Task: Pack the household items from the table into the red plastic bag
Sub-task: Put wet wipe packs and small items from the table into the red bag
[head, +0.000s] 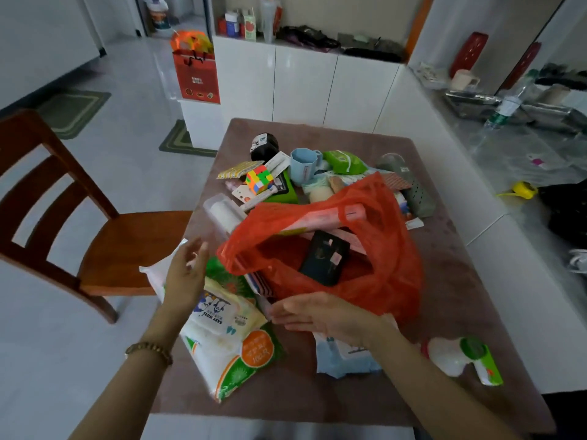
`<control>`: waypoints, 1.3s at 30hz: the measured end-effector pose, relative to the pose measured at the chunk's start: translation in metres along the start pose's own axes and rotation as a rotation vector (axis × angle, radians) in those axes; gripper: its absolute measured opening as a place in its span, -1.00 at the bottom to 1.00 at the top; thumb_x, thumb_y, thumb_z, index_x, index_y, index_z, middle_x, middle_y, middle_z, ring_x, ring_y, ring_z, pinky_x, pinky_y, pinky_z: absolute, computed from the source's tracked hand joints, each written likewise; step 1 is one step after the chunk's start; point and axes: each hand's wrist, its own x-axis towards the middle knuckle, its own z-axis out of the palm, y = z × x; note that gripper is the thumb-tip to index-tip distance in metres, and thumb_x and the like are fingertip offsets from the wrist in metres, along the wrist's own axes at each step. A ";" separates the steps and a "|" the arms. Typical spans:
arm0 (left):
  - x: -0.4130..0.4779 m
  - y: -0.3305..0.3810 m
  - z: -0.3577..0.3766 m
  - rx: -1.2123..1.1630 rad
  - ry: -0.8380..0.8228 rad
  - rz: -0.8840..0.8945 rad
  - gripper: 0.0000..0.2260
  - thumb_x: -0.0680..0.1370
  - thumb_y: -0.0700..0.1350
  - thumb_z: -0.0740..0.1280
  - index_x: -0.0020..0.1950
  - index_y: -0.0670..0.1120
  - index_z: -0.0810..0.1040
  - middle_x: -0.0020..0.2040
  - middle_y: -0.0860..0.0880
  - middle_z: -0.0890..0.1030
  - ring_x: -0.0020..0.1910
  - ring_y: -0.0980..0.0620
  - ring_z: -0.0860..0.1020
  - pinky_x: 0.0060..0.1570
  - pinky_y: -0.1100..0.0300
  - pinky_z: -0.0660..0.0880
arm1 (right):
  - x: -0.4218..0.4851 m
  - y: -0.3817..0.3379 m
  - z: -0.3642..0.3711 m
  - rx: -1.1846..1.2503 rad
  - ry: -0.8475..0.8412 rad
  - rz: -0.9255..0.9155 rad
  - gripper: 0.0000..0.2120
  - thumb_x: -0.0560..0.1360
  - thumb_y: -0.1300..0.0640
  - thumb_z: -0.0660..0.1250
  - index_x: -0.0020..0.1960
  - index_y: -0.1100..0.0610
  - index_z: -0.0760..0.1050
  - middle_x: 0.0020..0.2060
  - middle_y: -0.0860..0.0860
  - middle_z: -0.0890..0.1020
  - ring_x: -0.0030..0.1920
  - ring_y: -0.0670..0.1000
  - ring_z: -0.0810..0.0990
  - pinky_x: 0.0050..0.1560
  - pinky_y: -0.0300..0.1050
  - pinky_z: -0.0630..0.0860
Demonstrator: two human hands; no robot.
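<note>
Right now the table [444, 281], under its dusty pink cloth, fills the middle of your view, with a wooden chair [127, 249] just beside its left edge. The red plastic bag [390, 265] sits in the middle of the table with its mouth gaping toward you. A long pink box [324, 215] lies across the far side of the opening, and a flat black item [324, 258] leans inside.

The big pack of baby wipes [222, 338] lies at the bag's near left, touching its edge. A pale blue pack [346, 357] lies under your right wrist.

Your left hand [185, 274] hovers over the top of the wipes pack with loose, spread fingers that hold nothing. Your right hand [320, 315] is stretched flat, palm down, at the bag's near rim. Its fingers are straight and point left, and you cannot tell whether the tips touch anything.

Behind the bag lies the unpacked clutter. There is a green pack [344, 161], a blue cup [303, 166] just left of it, and further left a colourful puzzle cube [259, 179]. A beaded bracelet [149, 349] circles your left wrist.
</note>
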 end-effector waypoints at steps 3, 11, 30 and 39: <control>0.004 -0.072 -0.016 0.082 0.047 -0.226 -0.28 0.41 0.34 0.27 0.43 -0.05 0.26 0.40 -0.17 0.38 0.34 -0.22 0.40 0.26 -0.23 0.39 | 0.034 0.019 0.027 -0.193 0.091 0.040 -0.69 0.57 0.09 0.25 0.28 0.17 0.49 0.24 0.04 0.56 0.23 -0.07 0.51 0.26 -0.20 0.42; -0.041 -0.087 -0.022 -0.263 -0.078 -0.321 -0.72 0.45 0.00 0.43 0.13 0.04 0.52 0.02 0.02 0.69 -0.04 -0.01 0.68 -0.14 0.02 0.64 | 0.101 0.043 0.065 -0.227 0.398 0.020 -0.38 0.40 -0.02 0.45 0.37 0.12 0.32 0.22 -0.07 0.46 0.22 -0.09 0.44 0.21 -0.23 0.36; -0.042 -0.102 -0.025 -0.534 -0.153 -0.583 -0.42 0.23 0.21 0.47 0.17 -0.03 0.53 0.03 -0.15 0.69 -0.02 -0.18 0.67 0.06 -0.20 0.56 | 0.131 0.045 0.094 -0.337 0.449 -0.014 -0.13 0.20 -0.15 0.55 0.32 0.05 0.16 0.33 0.05 0.36 0.29 0.02 0.39 0.34 -0.01 0.37; -0.052 -0.104 -0.045 -0.744 -0.248 -0.579 -0.52 0.39 -0.04 0.48 0.27 -0.04 0.47 0.09 -0.22 0.66 0.04 -0.27 0.63 -0.06 -0.16 0.58 | 0.125 0.055 0.110 -0.605 0.498 -0.048 -0.15 0.25 -0.41 0.29 0.43 -0.05 0.27 0.43 -0.01 0.20 0.47 0.06 0.09 0.47 0.04 0.09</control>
